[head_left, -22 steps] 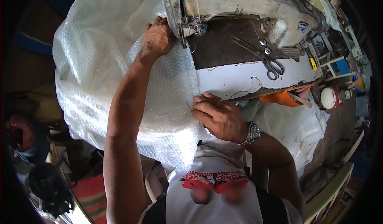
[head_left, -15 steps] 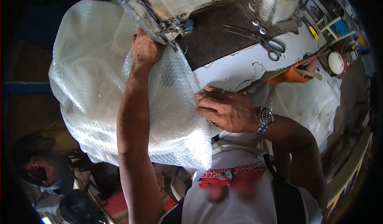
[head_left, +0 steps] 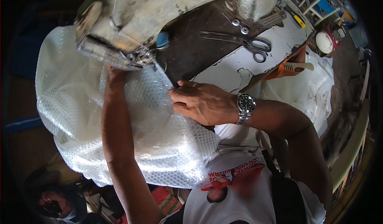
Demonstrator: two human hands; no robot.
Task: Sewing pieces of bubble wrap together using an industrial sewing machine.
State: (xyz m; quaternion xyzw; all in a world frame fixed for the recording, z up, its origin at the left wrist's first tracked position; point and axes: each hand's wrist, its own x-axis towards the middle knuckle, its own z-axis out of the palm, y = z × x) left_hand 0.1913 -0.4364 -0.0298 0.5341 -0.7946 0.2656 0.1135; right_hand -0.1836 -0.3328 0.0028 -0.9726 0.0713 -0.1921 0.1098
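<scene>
A large sheet of clear bubble wrap (head_left: 155, 140) spreads over the left and near side of the work surface. Its upper edge runs under the needle area of a worn, cream-coloured sewing machine (head_left: 139, 14). My left hand (head_left: 115, 75) lies on the wrap beside the machine head, which hides its fingers. Over the wrap's right edge, just nearer than the needle area, my right hand (head_left: 205, 102) has its fingers bent and pressed together, gripping that edge. A steel watch is on the right wrist.
Black-handled scissors (head_left: 251, 46) lie right of the machine, with two small metal bobbins (head_left: 240, 26) beyond. A yellow cutter (head_left: 298, 20) rests at the far right of the chipped white tabletop (head_left: 223, 70). An orange holder (head_left: 289, 66) hangs at its edge, near more plastic sheeting (head_left: 303, 88).
The view has shifted, so machine and table sit differently in it. My right hand is closer to the needle area with the wrap's edge. The left hand's fingers have gone behind the machine head.
</scene>
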